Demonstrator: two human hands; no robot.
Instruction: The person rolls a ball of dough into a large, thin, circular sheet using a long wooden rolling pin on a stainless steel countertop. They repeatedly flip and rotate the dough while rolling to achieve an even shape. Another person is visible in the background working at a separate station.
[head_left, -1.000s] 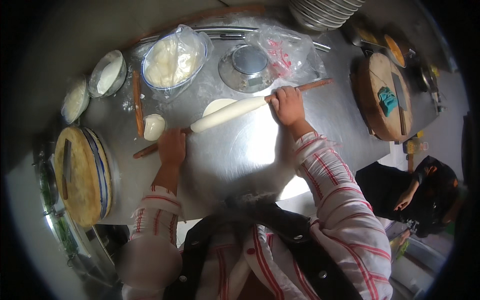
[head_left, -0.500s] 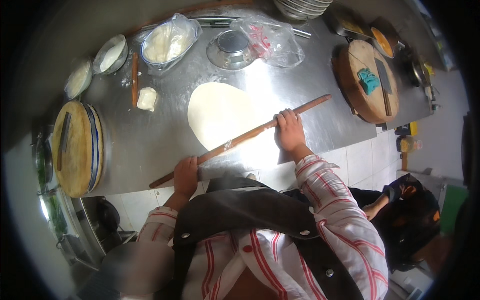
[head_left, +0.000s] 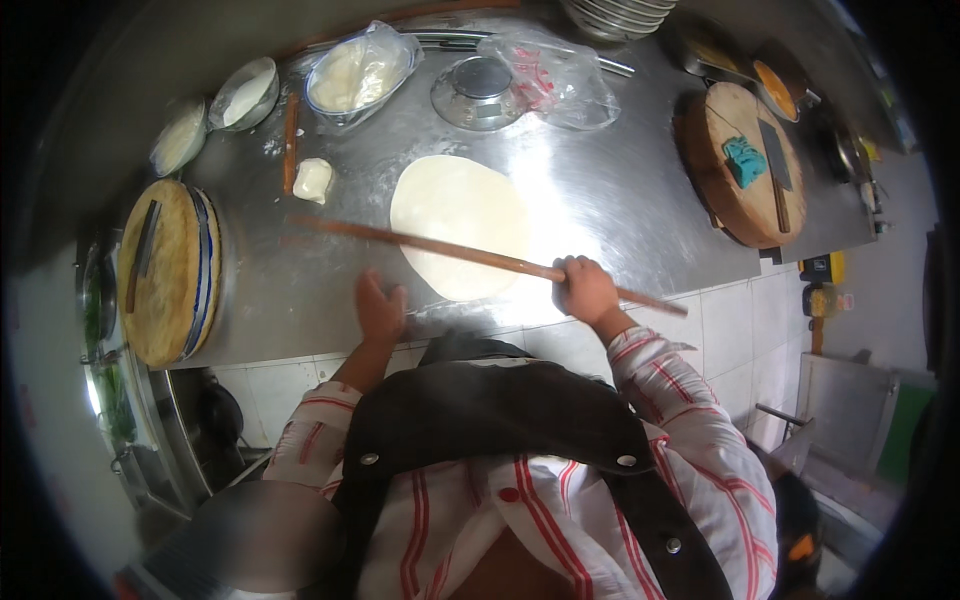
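Note:
My right hand (head_left: 588, 286) is closed round a long wooden rolling pin (head_left: 460, 254) near its right end. The pin slants across a thin, round sheet of pale dough (head_left: 462, 195), its left end farther from me and blurred. Off the pin, my left hand (head_left: 380, 308) is open over the steel table (head_left: 640, 200), just left of the dough's near edge, thumb and fingers apart. A small lump of dough (head_left: 313, 180) lies beyond the pin's left end, beside a shorter wooden rod (head_left: 291, 145).
Along the back are bowls of white stuff (head_left: 248, 98), a plastic-covered bowl (head_left: 360, 75), a scale (head_left: 480, 90) and a clear bag (head_left: 570, 85). A cutting board (head_left: 165, 270) with a knife stands left; another (head_left: 735, 190), right, holds a cleaver (head_left: 774, 160) and teal cloth (head_left: 743, 160).
My left hand has let go of the rolling pin. The pin has swung round, its left end away from me and its right end nearer. The person at the right is mostly out of view.

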